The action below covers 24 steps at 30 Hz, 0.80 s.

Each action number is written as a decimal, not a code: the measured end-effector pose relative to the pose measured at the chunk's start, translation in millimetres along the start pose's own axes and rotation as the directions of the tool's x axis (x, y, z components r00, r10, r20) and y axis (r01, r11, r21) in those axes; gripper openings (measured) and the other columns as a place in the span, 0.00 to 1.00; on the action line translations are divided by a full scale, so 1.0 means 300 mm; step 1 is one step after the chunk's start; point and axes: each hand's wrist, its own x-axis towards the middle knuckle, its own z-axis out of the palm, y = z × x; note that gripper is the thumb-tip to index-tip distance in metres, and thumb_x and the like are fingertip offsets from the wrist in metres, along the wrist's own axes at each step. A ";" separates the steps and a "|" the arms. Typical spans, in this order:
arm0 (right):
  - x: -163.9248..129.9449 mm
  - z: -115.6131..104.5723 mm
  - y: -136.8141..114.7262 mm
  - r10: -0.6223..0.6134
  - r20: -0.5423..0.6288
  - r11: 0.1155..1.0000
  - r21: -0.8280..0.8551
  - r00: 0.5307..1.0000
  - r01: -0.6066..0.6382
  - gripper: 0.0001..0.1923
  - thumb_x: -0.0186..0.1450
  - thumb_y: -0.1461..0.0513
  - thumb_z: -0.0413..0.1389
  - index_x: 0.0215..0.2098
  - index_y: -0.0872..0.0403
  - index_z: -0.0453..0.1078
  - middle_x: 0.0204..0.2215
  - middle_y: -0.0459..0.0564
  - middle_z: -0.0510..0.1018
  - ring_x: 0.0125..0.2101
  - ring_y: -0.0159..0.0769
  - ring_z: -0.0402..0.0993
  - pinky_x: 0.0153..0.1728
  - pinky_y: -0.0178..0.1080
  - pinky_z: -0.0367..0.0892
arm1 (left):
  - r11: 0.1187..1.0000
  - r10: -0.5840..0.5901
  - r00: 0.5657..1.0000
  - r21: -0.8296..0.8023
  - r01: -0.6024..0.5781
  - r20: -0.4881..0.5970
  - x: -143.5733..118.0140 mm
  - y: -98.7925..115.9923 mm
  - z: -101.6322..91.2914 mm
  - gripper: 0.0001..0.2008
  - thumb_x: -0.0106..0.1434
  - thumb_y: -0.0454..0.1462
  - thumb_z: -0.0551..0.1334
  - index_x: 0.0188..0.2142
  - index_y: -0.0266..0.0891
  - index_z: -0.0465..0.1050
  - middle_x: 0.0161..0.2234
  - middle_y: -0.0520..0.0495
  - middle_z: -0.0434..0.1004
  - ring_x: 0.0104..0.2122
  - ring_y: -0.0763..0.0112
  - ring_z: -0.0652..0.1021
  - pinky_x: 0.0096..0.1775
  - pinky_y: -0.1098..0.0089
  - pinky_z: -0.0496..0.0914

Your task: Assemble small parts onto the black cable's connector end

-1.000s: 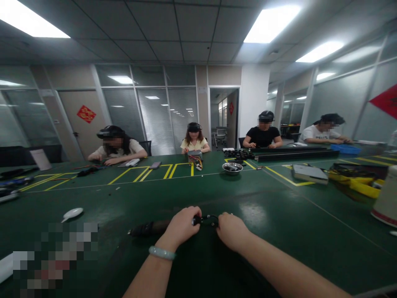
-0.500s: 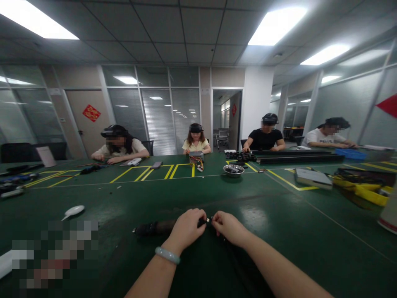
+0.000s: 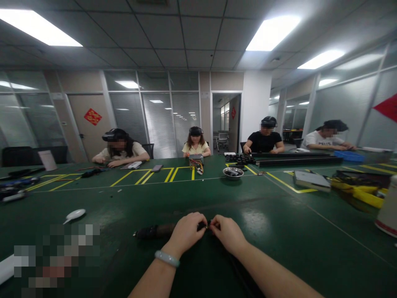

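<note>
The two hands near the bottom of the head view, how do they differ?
The left hand wears a pale bracelet; the right hand has a bare wrist. The left hand covers the end of a dark cylindrical tool lying on the green table; the right pinches only a small piece between them. Both meet fingertip to fingertip.

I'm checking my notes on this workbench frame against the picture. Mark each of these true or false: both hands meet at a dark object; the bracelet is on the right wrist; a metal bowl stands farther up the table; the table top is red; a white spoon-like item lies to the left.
1. Both hands meet at a dark object. True: the left hand and right hand pinch the dark cylindrical tool between them.
2. The bracelet is on the right wrist. False: on the left.
3. A metal bowl stands farther up the table. True.
4. The table top is red. False: green.
5. A white spoon-like item lies to the left. True.
</note>
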 end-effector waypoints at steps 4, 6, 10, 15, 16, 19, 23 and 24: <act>0.001 0.004 0.005 0.020 -0.010 1.000 0.023 1.000 -0.020 0.05 0.62 0.62 0.56 0.35 0.50 0.75 0.30 0.45 0.81 0.31 0.33 0.76 0.31 0.31 0.62 | 1.000 0.014 1.000 0.010 -0.014 -0.010 0.001 -0.006 0.001 0.06 0.61 0.37 0.60 0.38 0.46 0.72 0.40 0.52 0.75 0.41 0.68 0.73 0.44 0.69 0.65; 0.002 0.005 0.007 0.012 -0.004 0.999 0.041 1.000 -0.012 0.06 0.62 0.62 0.56 0.34 0.51 0.75 0.30 0.46 0.81 0.31 0.33 0.76 0.31 0.31 0.63 | 1.000 0.024 1.000 0.013 -0.024 -0.016 -0.001 -0.007 -0.001 0.07 0.60 0.37 0.61 0.39 0.45 0.73 0.40 0.52 0.75 0.42 0.67 0.73 0.45 0.69 0.65; 0.001 0.002 0.003 -0.001 -0.007 1.000 0.031 1.000 0.001 0.06 0.61 0.62 0.57 0.31 0.51 0.76 0.32 0.46 0.81 0.33 0.35 0.76 0.33 0.31 0.63 | 0.999 0.040 0.999 0.008 -0.040 -0.020 -0.007 -0.009 -0.004 0.08 0.60 0.37 0.61 0.39 0.45 0.74 0.40 0.51 0.76 0.41 0.67 0.74 0.45 0.68 0.66; -0.001 -0.007 0.001 0.022 0.040 0.999 0.040 0.999 -0.024 0.07 0.62 0.61 0.55 0.32 0.52 0.75 0.31 0.46 0.80 0.32 0.34 0.75 0.31 0.32 0.63 | 0.999 0.040 0.999 0.001 -0.040 -0.013 -0.008 -0.015 -0.003 0.08 0.59 0.38 0.62 0.40 0.46 0.75 0.41 0.52 0.77 0.42 0.67 0.74 0.47 0.69 0.65; -0.001 -0.009 0.000 0.022 0.051 0.999 0.039 0.998 -0.024 0.06 0.62 0.61 0.55 0.32 0.52 0.75 0.31 0.46 0.80 0.32 0.34 0.75 0.31 0.32 0.63 | 0.999 0.040 0.999 -0.003 -0.040 -0.010 -0.009 -0.016 -0.003 0.09 0.59 0.38 0.62 0.40 0.47 0.75 0.41 0.53 0.77 0.42 0.67 0.74 0.47 0.69 0.65; -0.001 -0.013 -0.004 0.035 0.066 0.999 0.032 0.997 -0.037 0.06 0.62 0.61 0.56 0.33 0.52 0.75 0.31 0.47 0.80 0.32 0.34 0.75 0.31 0.32 0.63 | 0.999 0.040 0.999 -0.013 -0.040 -0.001 -0.010 -0.015 -0.008 0.09 0.59 0.39 0.62 0.39 0.47 0.75 0.41 0.53 0.77 0.42 0.67 0.74 0.47 0.68 0.65; 0.001 -0.013 -0.005 0.051 0.066 0.998 0.037 0.997 -0.053 0.06 0.62 0.62 0.55 0.33 0.53 0.75 0.31 0.48 0.80 0.31 0.35 0.75 0.31 0.33 0.63 | 0.999 0.037 0.999 -0.012 -0.037 0.013 -0.011 -0.012 -0.014 0.09 0.60 0.39 0.61 0.40 0.46 0.76 0.41 0.52 0.77 0.43 0.67 0.74 0.47 0.68 0.65; 0.002 -0.013 -0.004 0.049 0.066 0.998 0.034 0.997 -0.051 0.06 0.62 0.62 0.55 0.33 0.53 0.75 0.31 0.48 0.80 0.31 0.35 0.75 0.31 0.33 0.63 | 0.999 0.035 0.999 -0.011 -0.034 0.017 -0.011 -0.011 -0.015 0.09 0.60 0.39 0.60 0.40 0.46 0.76 0.41 0.52 0.77 0.43 0.67 0.74 0.47 0.68 0.65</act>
